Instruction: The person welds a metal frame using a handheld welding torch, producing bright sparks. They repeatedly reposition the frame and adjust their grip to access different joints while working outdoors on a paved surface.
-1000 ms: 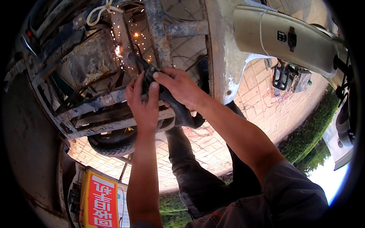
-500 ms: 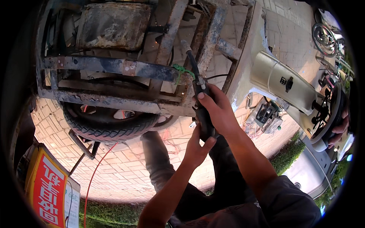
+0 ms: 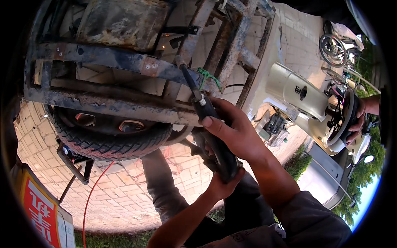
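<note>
A black torch-like hand tool point(image 3: 221, 151), with a slim neck and a dull metal tip, is in both my hands; its exact kind is unclear. My right hand point(image 3: 237, 132) is closed round the upper body, thumb on top. My left hand point(image 3: 225, 186) is closed round the lower end, its fingers partly hidden. The tip points up and left over a rusty metal vehicle frame point(image 3: 124, 103); whether it touches a bar I cannot tell. Near the neck, a green cord point(image 3: 208, 77) is tied to the frame. Small orange glints show behind the bars.
Below the frame is a black tyre point(image 3: 107, 142). A red hose point(image 3: 93, 194) crosses the brick paving, and a red-yellow sign point(image 3: 39, 211) stands lower left. At right, another person's hand point(image 3: 357, 120) rests on the handlebar of the cream vehicle body point(image 3: 300, 89). A bicycle wheel point(image 3: 333, 49) stands beyond.
The tool has tilted further left, its tip moving left and down across the frame. Both hands have shifted slightly down and right, still gripping it. The view has turned a little.
</note>
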Demonstrator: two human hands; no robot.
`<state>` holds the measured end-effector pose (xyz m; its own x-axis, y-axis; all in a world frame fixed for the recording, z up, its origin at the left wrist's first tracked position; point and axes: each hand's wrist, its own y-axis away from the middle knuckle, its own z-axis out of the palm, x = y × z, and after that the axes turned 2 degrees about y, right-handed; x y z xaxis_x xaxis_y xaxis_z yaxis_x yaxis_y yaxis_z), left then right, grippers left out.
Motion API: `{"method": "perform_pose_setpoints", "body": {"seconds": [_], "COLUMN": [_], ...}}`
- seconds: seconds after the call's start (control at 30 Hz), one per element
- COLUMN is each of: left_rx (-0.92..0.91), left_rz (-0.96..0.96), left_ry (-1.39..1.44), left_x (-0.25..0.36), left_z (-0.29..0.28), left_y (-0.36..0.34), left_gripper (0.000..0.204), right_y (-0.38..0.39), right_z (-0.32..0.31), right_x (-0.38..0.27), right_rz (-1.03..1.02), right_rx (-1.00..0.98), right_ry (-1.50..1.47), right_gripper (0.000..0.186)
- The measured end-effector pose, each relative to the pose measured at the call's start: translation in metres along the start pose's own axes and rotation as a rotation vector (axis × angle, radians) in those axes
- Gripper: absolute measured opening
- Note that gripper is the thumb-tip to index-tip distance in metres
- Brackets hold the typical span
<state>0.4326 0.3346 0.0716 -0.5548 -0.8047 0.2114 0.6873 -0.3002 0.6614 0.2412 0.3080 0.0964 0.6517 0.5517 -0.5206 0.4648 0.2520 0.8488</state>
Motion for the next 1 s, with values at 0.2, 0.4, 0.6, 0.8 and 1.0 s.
{"method": "perform_pose_setpoints", "body": {"seconds": [0.2,0.4,0.6,0.8,1.0], "left_rx": [-0.196,-0.015,-0.025,-0.313,-0.358], "left_rz": [0.077,0.555,0.588,0.409,0.328], "left_ry": [0.096,-0.648,-0.889,-0.453,-0.244], "left_x": [0.059,0.014,-0.003,0.018,0.039], "left_z": [0.021,-0.036,-0.046,-0.028,-0.016], "left_y": [-0.013,-0.050,-0.055,-0.016,-0.008], "left_gripper": [0.033,0.071,0.045,0.025,0.029], "right_y": [-0.006,-0.011,-0.018,-0.042,-0.063], "right_z": [-0.014,-0.011,0.021,0.039,0.039], "right_x": [-0.037,-0.034,-0.049,-0.078,-0.085], "right_rz": [0.076,-0.107,-0.122,-0.145,-0.114], "right_rx": [-0.029,0.157,0.128,0.117,0.094], "right_ry": [-0.180,0.508,0.707,0.980,1.358], "right_gripper": [0.063,0.068,0.067,0.030,0.034]}}
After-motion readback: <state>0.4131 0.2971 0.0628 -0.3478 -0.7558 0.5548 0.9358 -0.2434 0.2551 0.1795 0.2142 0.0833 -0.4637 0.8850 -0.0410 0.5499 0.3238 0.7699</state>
